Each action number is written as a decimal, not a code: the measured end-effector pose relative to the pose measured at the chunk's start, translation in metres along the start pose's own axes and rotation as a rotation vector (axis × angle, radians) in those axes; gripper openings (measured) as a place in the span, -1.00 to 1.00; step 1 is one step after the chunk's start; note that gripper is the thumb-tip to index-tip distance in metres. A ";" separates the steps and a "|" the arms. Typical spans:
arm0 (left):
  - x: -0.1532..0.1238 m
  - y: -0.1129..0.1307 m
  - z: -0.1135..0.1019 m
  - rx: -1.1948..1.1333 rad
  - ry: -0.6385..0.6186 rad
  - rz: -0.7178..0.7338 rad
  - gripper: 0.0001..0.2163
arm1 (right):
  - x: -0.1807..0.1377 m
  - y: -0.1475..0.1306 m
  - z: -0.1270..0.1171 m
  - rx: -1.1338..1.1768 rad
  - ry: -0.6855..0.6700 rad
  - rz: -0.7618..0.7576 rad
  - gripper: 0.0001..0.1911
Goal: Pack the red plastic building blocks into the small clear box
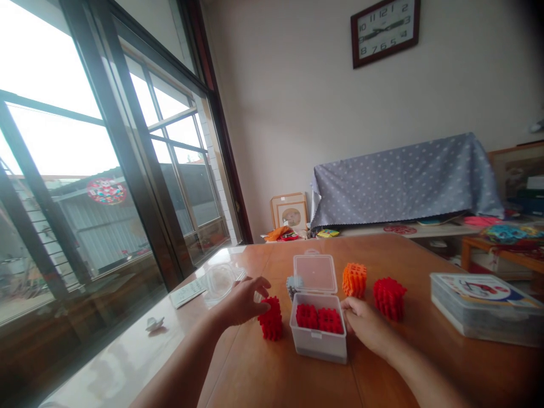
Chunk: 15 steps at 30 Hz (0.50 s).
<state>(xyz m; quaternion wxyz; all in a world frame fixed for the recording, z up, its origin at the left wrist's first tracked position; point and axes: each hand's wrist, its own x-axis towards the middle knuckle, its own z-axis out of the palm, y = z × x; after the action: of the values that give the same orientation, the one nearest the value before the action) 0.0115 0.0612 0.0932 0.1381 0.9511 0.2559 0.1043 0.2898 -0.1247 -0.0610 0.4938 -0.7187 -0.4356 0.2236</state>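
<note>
My left hand (249, 302) has its thumb and fingers apart at the top of a red stack of notched plastic pieces (271, 322). Its thumb overlaps the stack's upper left edge. A clear plastic box (318, 344) stands just right of that stack, its hinged lid (315, 272) raised at the back. Inside lie two blocks of red notched pieces (306, 316). My right hand (361, 318) has curled fingers against the box's right wall; some fingertips are hidden. Behind it stand an orange stack (354, 280) and another red stack (389, 298).
Grey pieces (291, 287) sit behind the open lid. At right is a large lidded plastic case (488, 306). A clear round container (219, 281), a printed card (188, 292) and a small pale object (154, 323) lie on the left of the wooden table (242, 374).
</note>
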 end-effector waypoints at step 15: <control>-0.022 0.001 0.008 0.087 0.023 0.047 -0.65 | 0.005 0.010 0.003 0.018 -0.006 0.001 -0.79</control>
<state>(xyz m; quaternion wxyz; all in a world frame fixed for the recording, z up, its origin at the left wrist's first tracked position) -0.0045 0.0473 0.0828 0.0912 0.9607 0.2392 0.1075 0.2943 -0.1201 -0.0705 0.4989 -0.7137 -0.4347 0.2298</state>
